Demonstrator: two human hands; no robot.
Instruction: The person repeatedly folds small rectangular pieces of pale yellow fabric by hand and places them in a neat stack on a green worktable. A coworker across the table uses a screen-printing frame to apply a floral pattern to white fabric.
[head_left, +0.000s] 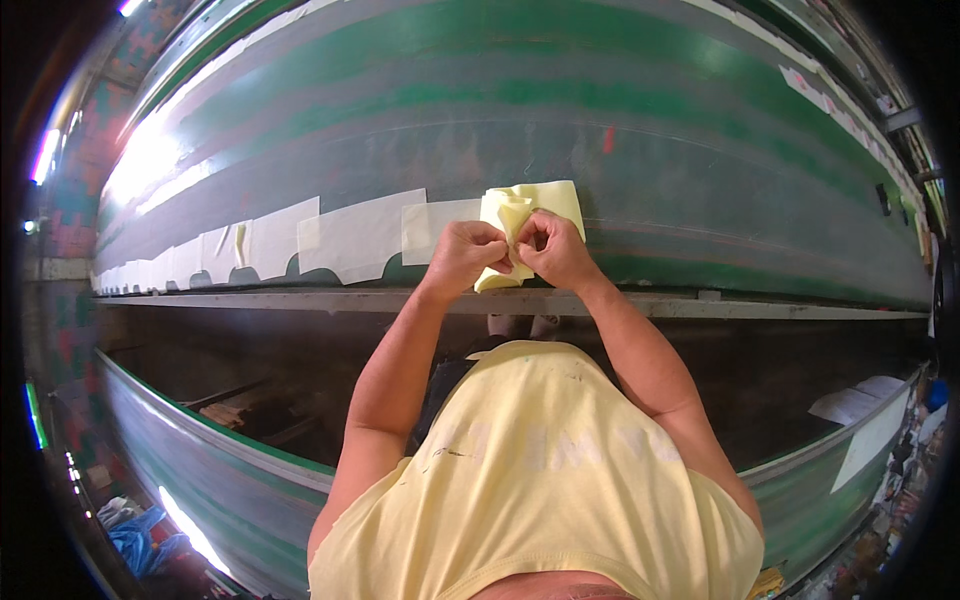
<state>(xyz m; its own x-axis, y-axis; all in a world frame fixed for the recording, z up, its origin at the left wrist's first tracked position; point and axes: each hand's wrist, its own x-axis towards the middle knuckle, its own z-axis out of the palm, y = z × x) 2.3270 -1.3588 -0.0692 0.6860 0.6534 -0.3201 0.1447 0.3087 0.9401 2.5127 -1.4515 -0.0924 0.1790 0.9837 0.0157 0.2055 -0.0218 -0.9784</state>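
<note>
A pale yellow cloth (562, 196), folded and rumpled, lies at the near edge of a long green-grey table (480, 157). My left hand (469, 253) pinches a gathered fold of it between thumb and fingertips. Just to the right, my right hand (559, 251) has thumb and forefinger closed on the same fold. Both hands meet over the middle of the cloth, and the fingers hide part of it. To the left runs a row of thin whitish panels (361, 238) with curved notches, laid flat and partly overlapping.
A metal rail (352, 302) borders the table's near side. A narrow yellow strip (240, 246) lies on the panels at left. Behind me stands a second green-grey table (270, 517), with a white sheet (870, 450) at its right end. Blue plastic (139, 538) lies heaped at lower left.
</note>
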